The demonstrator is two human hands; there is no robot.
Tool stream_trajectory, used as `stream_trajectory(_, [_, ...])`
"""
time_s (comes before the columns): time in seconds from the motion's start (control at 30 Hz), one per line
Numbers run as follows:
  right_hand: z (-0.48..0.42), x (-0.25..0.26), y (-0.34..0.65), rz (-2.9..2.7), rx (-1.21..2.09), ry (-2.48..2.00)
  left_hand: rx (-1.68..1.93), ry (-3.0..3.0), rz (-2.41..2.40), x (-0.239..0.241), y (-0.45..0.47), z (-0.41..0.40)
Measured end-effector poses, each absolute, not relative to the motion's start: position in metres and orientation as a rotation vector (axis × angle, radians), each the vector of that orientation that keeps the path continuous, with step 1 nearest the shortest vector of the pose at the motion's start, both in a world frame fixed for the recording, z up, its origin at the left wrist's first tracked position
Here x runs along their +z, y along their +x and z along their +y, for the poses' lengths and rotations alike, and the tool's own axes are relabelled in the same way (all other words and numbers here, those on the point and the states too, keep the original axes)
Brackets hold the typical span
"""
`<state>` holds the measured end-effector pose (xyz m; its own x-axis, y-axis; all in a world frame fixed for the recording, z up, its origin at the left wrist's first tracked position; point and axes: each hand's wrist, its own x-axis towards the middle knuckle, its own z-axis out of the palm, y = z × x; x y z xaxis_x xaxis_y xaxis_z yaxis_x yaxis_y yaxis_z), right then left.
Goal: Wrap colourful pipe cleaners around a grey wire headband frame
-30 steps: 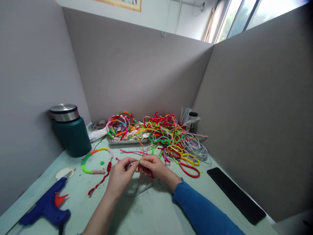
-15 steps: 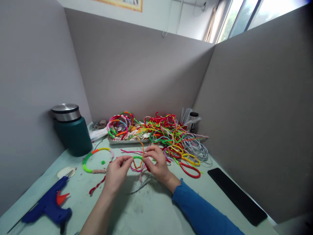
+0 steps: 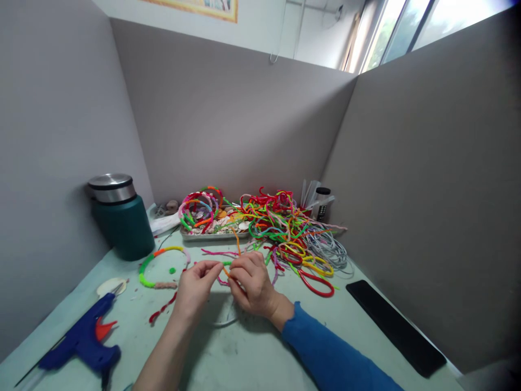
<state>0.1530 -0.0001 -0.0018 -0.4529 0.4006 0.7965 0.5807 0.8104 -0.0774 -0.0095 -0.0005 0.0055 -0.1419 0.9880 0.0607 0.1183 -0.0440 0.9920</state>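
Note:
My left hand (image 3: 196, 290) and my right hand (image 3: 253, 283) meet over the pale green desk (image 3: 252, 358), both pinched on a thin hoop wrapped with green, orange and pink pipe cleaners (image 3: 226, 264). An orange pipe cleaner end (image 3: 236, 242) sticks up from between my fingers. The grey bare part of the hoop (image 3: 222, 323) curves down under my hands onto the desk. My right arm wears a blue sleeve.
A blue glue gun (image 3: 79, 343) lies at the front left, a wrapped half hoop (image 3: 157, 264) and a red pipe cleaner (image 3: 163, 309) left of my hands. Behind are a teal flask (image 3: 122, 220), a metal tray (image 3: 211, 234), a pipe cleaner pile (image 3: 285, 228) and a black phone (image 3: 396, 326). Grey partitions enclose the desk.
My hands have drawn closer together and my right hand has turned over the hoop, winding the orange pipe cleaner round it. The hoop's green part is now mostly hidden by my fingers.

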Motion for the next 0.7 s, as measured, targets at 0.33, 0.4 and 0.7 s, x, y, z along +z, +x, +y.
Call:
stream_trajectory(0.33, [0.002, -0.005, 0.147, -2.244, -0.272, -0.755, 1.515, 1.287, 1.486, 0.011, -0.011, -0.004])
stream_trajectory(0.4, [0.003, -0.008, 0.147, -2.26, -0.258, -0.729, 1.568, 1.281, 1.496, 0.012, -0.012, -0.005])
stream_trajectory(0.7, [-0.004, 0.002, 0.152, -2.163, -0.306, -0.659, 1.532, 1.277, 1.456, 0.013, -0.011, -0.004])
